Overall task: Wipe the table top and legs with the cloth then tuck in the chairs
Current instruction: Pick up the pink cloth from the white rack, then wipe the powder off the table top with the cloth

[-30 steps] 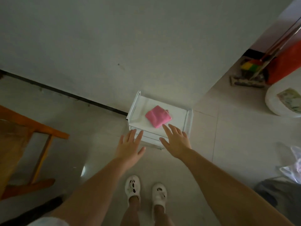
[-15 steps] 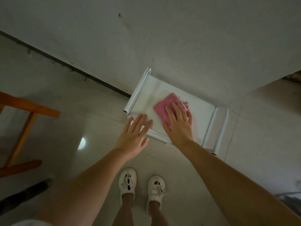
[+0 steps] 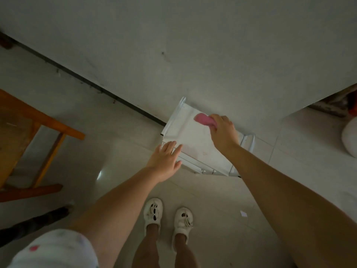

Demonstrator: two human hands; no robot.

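A pale wall (image 3: 173, 45) meets a tiled floor (image 3: 81, 105) along a dark skirting line. At the far left stands a wooden chair (image 3: 29, 136), well apart from everything else. Against the wall sits a small white table (image 3: 195, 144), its flat surface bare but for the cloth. The person stands just before it in white slippers (image 3: 153, 212). The right hand (image 3: 223, 130) is closed around a bunched pink cloth (image 3: 202, 119) at the far side of the surface, near the wall. The left hand (image 3: 166, 158) is open, fingers spread flat, resting at the table's near left corner with nothing in it.
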